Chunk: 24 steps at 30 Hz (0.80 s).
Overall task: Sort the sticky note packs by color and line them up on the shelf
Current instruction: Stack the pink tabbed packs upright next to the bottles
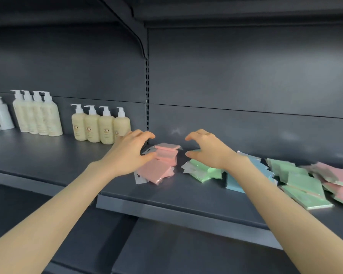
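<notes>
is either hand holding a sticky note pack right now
No, the left hand and right hand both hover open and empty above the pink packs and green packs.

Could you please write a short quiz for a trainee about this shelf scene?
1. True or false: the left hand holds a pink pack.
2. Which color of packs lies under the right hand? A) green B) yellow C) white
3. What stands on the shelf to the left of the pink packs?

Key
1. False; both hands hover open, with no grip on anything.
2. A; green packs.
3. Pump bottles, cream colored.
</notes>
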Motion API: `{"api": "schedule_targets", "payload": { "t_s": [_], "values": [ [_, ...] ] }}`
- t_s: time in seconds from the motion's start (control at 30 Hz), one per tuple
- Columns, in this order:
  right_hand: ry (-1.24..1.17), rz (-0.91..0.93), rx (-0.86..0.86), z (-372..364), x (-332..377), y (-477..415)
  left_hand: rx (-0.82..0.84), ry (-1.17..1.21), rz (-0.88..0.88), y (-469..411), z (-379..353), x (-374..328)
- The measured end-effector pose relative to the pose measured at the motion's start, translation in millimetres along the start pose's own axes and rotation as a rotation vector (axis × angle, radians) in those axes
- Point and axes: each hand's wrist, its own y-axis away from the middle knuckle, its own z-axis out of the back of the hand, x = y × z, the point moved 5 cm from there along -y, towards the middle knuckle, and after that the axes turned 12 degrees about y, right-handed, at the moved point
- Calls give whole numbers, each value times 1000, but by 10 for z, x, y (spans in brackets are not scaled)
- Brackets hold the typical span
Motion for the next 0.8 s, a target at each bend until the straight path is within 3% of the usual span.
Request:
{"api": "schedule_targets", "payload": {
  "t_s": [0.8],
  "values": [
    [-85, -136, 186, -1046, -438, -1463, 221, 295, 196, -1492, -1009, 1293]
  ]
}}
